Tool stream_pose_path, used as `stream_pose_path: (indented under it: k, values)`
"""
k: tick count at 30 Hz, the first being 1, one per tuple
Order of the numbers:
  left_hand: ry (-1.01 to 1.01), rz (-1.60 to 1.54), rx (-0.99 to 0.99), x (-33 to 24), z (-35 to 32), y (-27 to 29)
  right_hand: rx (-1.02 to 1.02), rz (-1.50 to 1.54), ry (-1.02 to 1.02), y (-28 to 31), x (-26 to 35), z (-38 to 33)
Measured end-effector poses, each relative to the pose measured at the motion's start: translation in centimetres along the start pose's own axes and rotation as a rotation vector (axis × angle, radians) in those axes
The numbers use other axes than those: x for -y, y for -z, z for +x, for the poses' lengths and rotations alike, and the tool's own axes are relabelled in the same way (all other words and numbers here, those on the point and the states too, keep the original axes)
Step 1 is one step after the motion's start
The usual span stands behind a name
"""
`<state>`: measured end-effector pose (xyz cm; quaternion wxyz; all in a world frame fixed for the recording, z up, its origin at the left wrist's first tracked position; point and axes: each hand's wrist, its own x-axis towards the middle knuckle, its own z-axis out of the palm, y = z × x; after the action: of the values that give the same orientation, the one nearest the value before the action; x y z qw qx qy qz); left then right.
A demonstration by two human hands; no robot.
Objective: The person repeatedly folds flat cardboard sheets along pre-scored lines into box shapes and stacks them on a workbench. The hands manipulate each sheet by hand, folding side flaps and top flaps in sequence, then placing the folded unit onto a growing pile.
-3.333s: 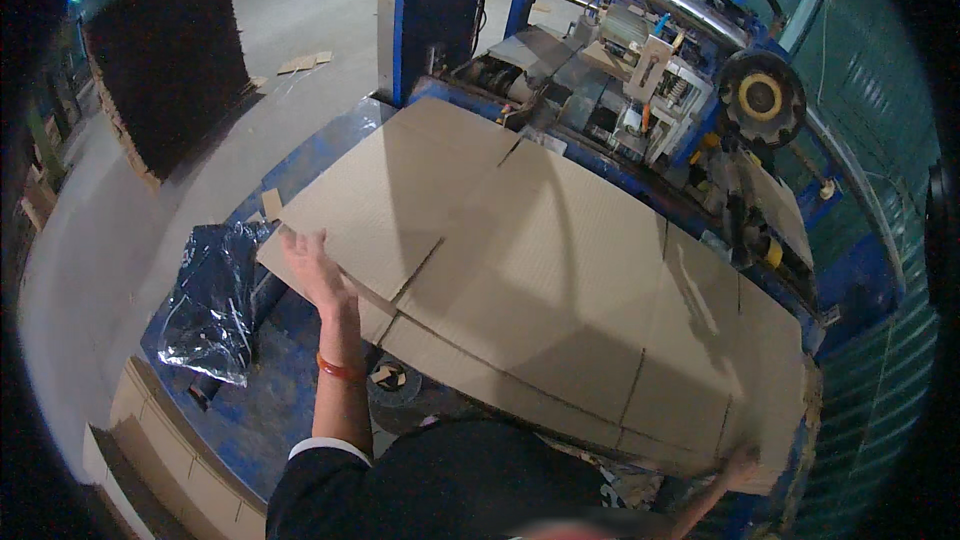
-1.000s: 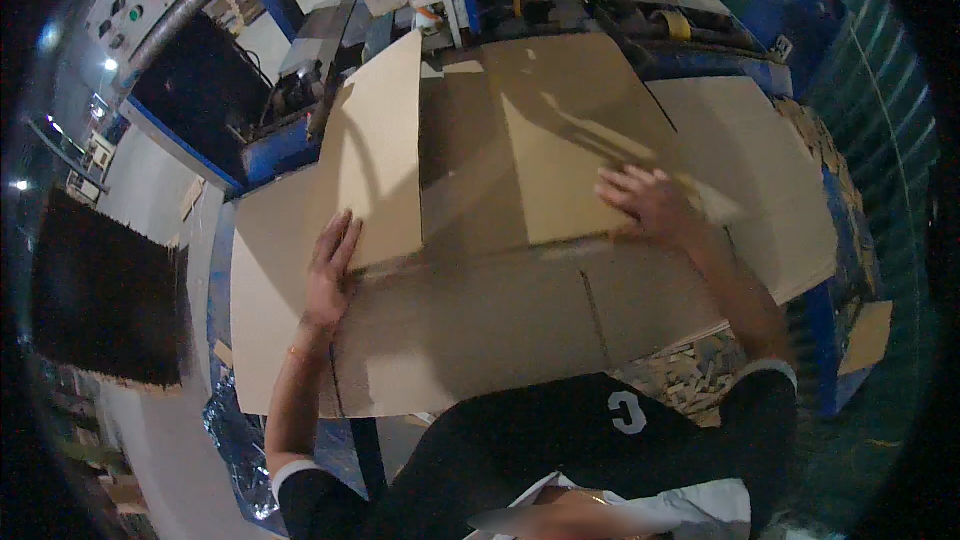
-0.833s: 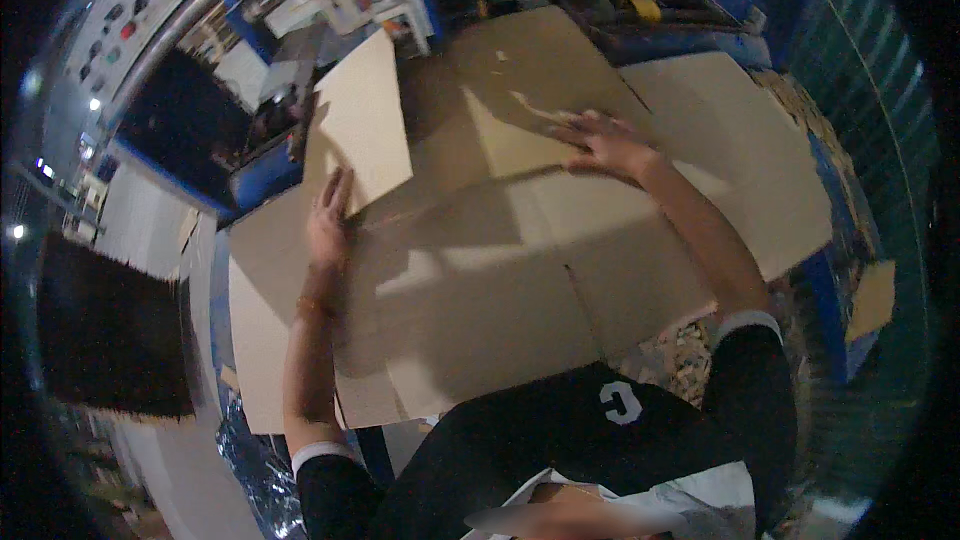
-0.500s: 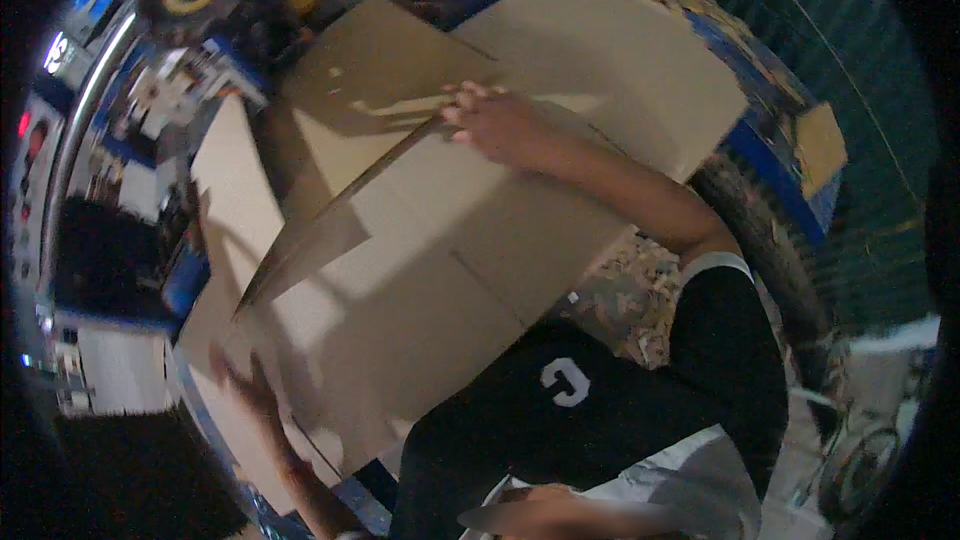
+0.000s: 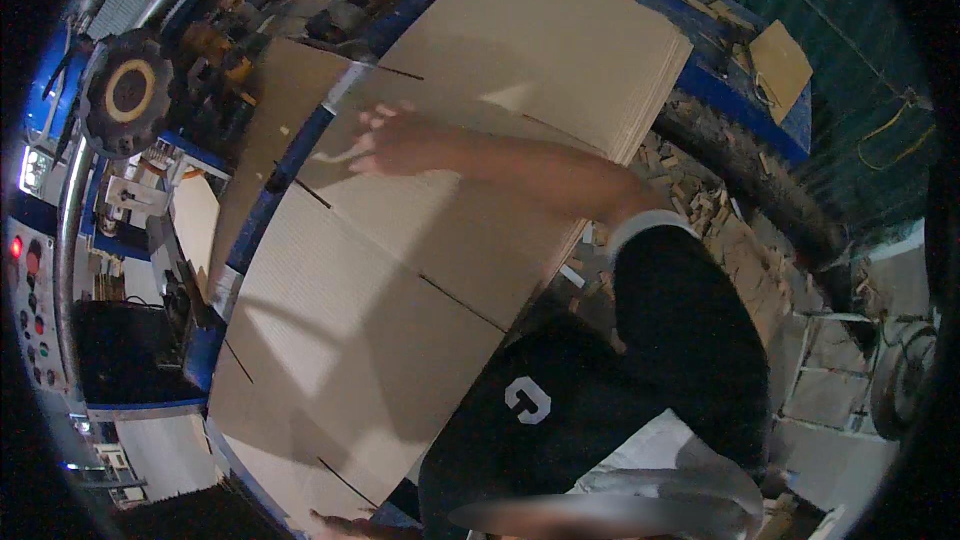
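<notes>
- Right hand [image 5: 385, 140] spread flat, fingers open, palm down on the far part of a large slotted cardboard sheet [image 5: 400, 270] — pressing rather than gripping, likely to keep the sheet flat and steady on the machine bed.
- Right forearm stretched across the sheet from the near right; black short sleeve with a white cuff at the shoulder.
- Left hand [image 5: 345, 525] barely in view at the near edge of the picture, at the near corner of the same sheet; open or closed cannot be told — only a sliver shows.
- Cardboard sheet lying tilted across the blue machine frame [image 5: 290, 175], far end up by the right hand, near end down toward the body; slots cut in from its edges, creases running across.
- Second stack of cardboard [image 5: 560, 50] just beyond, far right, edges showing as thin layers — apparently flat on the same bed.
- Round wheel with a yellow hub [image 5: 128, 92] at far left on the machine; control panel with a red light [image 5: 25, 280] at the left rim.
- Cardboard offcuts [image 5: 700, 210] heaped on the floor to the right, beside the frame.
- Loose brown cardboard piece [image 5: 780, 65] at far right on the blue edge.
</notes>
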<state>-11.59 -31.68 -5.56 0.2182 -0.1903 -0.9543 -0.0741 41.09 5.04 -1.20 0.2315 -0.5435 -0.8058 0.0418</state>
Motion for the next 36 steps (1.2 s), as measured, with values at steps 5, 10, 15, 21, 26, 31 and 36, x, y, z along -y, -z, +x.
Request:
stream_pose_path:
  k: [5,10,15,21,26,31,36]
  values:
    - [0.102,0.001,-0.032,1.3,0.5,-1.2,-0.286,-0.379,-0.336,10.5,-9.1,-16.0]
    - [0.068,-0.168,-0.029,0.1,1.2,-0.8,-0.476,-0.682,-0.973,10.5,-17.1,-23.6]
    - [0.132,-0.425,0.073,-0.9,2.4,1.8,-0.868,-0.211,-0.836,9.9,-18.0,-21.5]
    - [0.447,-1.777,-0.131,3.9,4.0,0.0,-1.743,1.271,-0.658,12.5,-21.3,-21.2]
    - [0.209,-1.637,0.498,4.7,7.1,-2.8,-1.109,1.563,-0.813,17.2,-25.3,-20.1]
    - [-0.13,-1.481,0.148,0.6,4.7,3.8,-0.718,0.228,-0.462,21.3,-15.7,-19.3]
    - [-0.325,-1.523,0.215,-3.8,-3.0,11.2,-0.599,0.144,-0.738,16.0,0.9,-24.4]
